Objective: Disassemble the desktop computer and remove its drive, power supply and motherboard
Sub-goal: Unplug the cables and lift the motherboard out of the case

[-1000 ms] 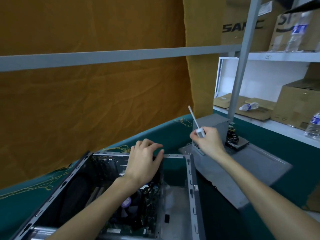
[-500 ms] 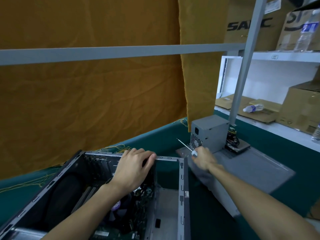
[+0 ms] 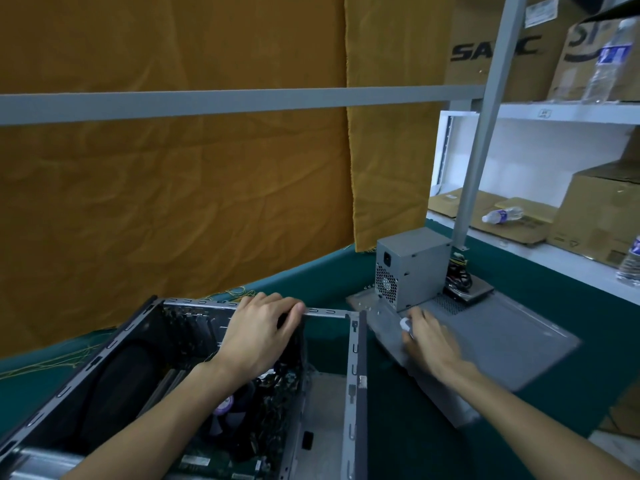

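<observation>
now your left hand (image 3: 258, 336) curls over the far rim of the open grey metal computer case (image 3: 354, 375), while at three o'clock your right hand (image 3: 427, 342) pinches a white-handled screwdriver (image 3: 406, 324) on the flat grey side panel (image 3: 502, 341).

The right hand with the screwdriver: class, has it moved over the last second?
Yes. The right hand has dropped from in front of the power supply top down to the side panel, laying the screwdriver down.

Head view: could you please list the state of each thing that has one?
Computer case: side open, motherboard inside.
Power supply: out, upright on the side panel.
Side panel: off, flat on the table.
Left hand: grips the case's top rail.
Right hand: on the panel, around a white-handled screwdriver.
</observation>
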{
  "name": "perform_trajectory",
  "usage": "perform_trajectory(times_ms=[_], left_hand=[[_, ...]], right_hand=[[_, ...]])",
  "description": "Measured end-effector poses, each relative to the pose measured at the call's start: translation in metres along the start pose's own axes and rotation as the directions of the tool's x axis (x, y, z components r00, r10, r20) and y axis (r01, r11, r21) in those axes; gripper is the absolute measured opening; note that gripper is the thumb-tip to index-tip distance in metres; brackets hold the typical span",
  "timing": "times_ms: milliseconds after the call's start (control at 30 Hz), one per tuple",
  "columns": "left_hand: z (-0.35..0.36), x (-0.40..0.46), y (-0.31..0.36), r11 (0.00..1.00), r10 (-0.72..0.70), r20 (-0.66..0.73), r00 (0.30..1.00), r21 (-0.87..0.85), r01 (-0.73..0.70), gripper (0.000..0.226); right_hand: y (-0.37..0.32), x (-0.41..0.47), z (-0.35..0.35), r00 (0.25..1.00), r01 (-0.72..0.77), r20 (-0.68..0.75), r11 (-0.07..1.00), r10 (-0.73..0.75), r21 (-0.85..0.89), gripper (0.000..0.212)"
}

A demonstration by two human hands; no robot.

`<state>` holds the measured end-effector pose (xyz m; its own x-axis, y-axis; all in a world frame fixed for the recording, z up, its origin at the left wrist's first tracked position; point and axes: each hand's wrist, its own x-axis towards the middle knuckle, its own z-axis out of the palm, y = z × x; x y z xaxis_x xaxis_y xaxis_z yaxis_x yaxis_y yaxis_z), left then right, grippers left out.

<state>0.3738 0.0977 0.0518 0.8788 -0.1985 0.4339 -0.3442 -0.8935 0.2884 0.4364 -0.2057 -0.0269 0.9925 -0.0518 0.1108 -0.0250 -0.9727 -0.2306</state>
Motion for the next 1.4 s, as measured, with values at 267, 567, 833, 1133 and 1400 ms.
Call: perform_trajectory(times_ms=[267,567,833,1133,1400], left_hand=[[-0.002,-0.001,-0.001,1.000,0.020,0.015,1.000,0.006,-0.020,0.038],[-0.030,-0.020,-0.010,0.999,0.009,0.159,0.987,-0.035,-0.004,0.049],[-0.067,-0.086,0.002,0.966,-0.183,0.273,0.945,-0.131,0.225,0.022],[-0.087,-0.129,0.014,0.971,-0.240,0.274,0.931,0.062,0.232,0.075],[-0.095,-0.103,-0.003,0.994,-0.110,0.244,0.963,0.017,0.109,0.068]], right_hand=[[-0.011,-0.003,-0.012,0.996,0.017,-0.078,0.985,-0.031,-0.172,0.033],[-0.135,-0.015,-0.092,0.834,0.531,-0.102,0.738,-0.542,0.416,0.042],[-0.171,-0.027,-0.066,0.800,0.600,0.082,0.796,-0.595,-0.083,0.065],[-0.166,-0.052,-0.079,0.877,0.481,0.053,0.866,-0.478,-0.134,0.066],[-0.106,-0.108,-0.090,0.971,0.226,0.102,0.971,-0.218,-0.074,0.057]])
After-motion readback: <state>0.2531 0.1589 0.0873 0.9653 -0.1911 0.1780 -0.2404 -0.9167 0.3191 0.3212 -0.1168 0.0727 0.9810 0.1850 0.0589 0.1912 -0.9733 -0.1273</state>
